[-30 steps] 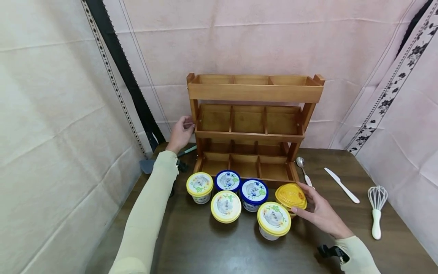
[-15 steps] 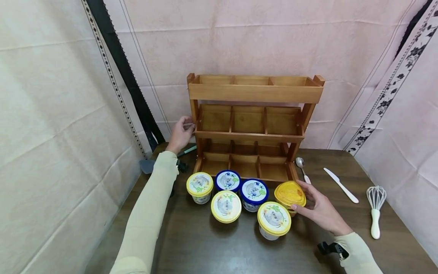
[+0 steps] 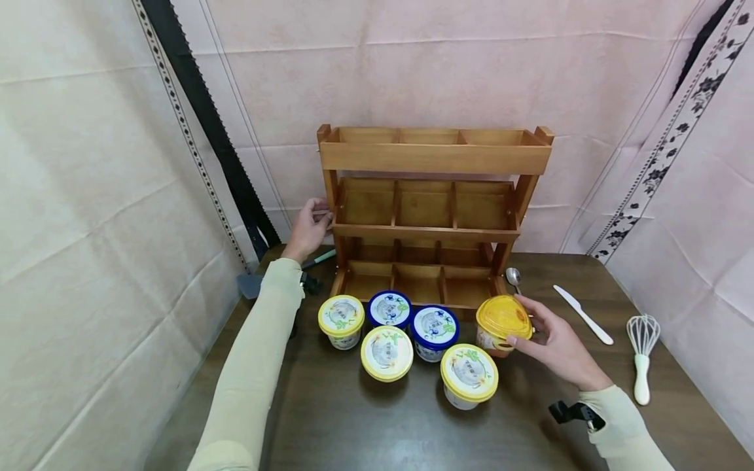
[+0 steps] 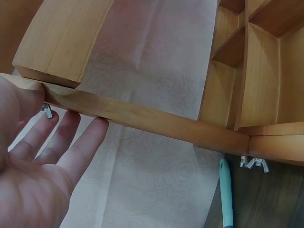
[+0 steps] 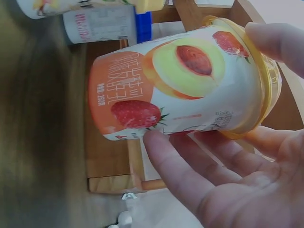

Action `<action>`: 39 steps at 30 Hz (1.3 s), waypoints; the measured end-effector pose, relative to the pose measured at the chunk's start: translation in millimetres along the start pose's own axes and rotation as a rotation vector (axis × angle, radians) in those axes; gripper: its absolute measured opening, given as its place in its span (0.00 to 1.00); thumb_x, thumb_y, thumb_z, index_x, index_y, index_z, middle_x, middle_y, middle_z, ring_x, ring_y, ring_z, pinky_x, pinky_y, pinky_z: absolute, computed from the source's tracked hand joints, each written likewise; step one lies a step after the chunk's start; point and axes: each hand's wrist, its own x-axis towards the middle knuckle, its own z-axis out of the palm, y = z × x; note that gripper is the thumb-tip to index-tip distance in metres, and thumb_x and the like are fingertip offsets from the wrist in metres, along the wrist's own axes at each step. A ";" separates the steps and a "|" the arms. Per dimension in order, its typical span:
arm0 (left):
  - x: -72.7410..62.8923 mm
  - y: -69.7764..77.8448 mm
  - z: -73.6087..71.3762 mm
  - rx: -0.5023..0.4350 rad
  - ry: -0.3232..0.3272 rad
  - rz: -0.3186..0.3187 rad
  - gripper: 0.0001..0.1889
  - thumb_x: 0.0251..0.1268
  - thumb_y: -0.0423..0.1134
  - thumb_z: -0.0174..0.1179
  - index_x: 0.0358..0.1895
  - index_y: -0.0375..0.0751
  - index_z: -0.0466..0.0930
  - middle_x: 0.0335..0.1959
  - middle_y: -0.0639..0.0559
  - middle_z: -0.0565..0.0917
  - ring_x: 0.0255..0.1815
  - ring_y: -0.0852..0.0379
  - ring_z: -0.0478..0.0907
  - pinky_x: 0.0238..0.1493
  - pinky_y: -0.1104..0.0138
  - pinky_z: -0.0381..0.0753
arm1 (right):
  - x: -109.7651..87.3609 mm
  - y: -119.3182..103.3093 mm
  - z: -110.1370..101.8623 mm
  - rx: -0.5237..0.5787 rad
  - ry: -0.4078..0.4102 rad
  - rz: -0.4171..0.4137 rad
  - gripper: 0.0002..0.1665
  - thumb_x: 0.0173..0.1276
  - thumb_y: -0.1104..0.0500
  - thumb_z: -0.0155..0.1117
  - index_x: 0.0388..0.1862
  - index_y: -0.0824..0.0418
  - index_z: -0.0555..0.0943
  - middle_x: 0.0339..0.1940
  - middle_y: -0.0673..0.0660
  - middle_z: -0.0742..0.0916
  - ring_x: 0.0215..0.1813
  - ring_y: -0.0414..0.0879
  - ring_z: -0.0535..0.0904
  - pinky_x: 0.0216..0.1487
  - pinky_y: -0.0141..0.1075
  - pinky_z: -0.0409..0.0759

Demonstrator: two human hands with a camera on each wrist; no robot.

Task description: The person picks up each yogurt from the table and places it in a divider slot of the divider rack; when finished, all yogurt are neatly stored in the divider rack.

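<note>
Right wrist: yellow-lidded tub (image 5: 183, 83) partly covered.

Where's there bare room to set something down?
The table is bare on the near side of the tubs, between the sleeves. The three middle compartments of the rack look bare too. It's crowded just before the rack, where the tubs cluster; right of it, spoon, knife and whisk break up the space.

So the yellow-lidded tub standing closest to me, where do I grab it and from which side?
Probably take the tub by its round wall just under the lid, from the near right: it stands upright, the lid is wider than the base, and a blue-lidded tub sits beyond its left. Your right hand holds a cup, though.
</note>
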 end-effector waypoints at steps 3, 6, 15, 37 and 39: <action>-0.4 -1.5 -2.1 -0.002 0.000 -0.009 0.18 0.85 0.35 0.52 0.71 0.42 0.68 0.70 0.40 0.75 0.68 0.42 0.78 0.65 0.40 0.83 | 8.2 -3.5 -3.6 0.001 -0.008 -0.011 0.49 0.72 0.52 0.75 0.85 0.56 0.61 0.68 0.62 0.81 0.62 0.29 0.79 0.52 0.29 0.87; -0.6 -2.0 -3.0 0.015 -0.001 -0.008 0.17 0.85 0.35 0.52 0.71 0.43 0.68 0.69 0.41 0.75 0.68 0.43 0.78 0.64 0.42 0.84 | 16.3 -8.9 -6.9 -0.004 -0.013 0.000 0.49 0.73 0.50 0.74 0.85 0.55 0.61 0.70 0.61 0.80 0.67 0.44 0.80 0.53 0.28 0.85; -0.3 -2.5 -5.7 0.017 0.010 -0.009 0.17 0.85 0.35 0.51 0.71 0.43 0.68 0.69 0.41 0.74 0.67 0.42 0.77 0.64 0.41 0.84 | 43.5 -17.8 -11.4 -0.015 -0.020 0.029 0.52 0.73 0.45 0.74 0.86 0.54 0.58 0.75 0.63 0.77 0.74 0.65 0.75 0.62 0.32 0.83; -2.3 1.1 -1.3 0.035 -0.002 0.023 0.16 0.85 0.36 0.51 0.69 0.43 0.68 0.68 0.41 0.75 0.67 0.43 0.78 0.62 0.41 0.85 | 101.9 4.8 -7.5 0.054 0.000 0.131 0.56 0.73 0.38 0.71 0.88 0.54 0.53 0.79 0.65 0.72 0.75 0.65 0.74 0.61 0.40 0.86; -2.0 1.1 -1.1 0.036 -0.006 0.025 0.16 0.85 0.36 0.51 0.69 0.44 0.68 0.68 0.41 0.75 0.67 0.42 0.78 0.62 0.40 0.85 | 106.4 11.0 -4.8 0.067 -0.002 0.134 0.56 0.73 0.39 0.71 0.88 0.54 0.53 0.78 0.66 0.72 0.74 0.66 0.74 0.57 0.33 0.86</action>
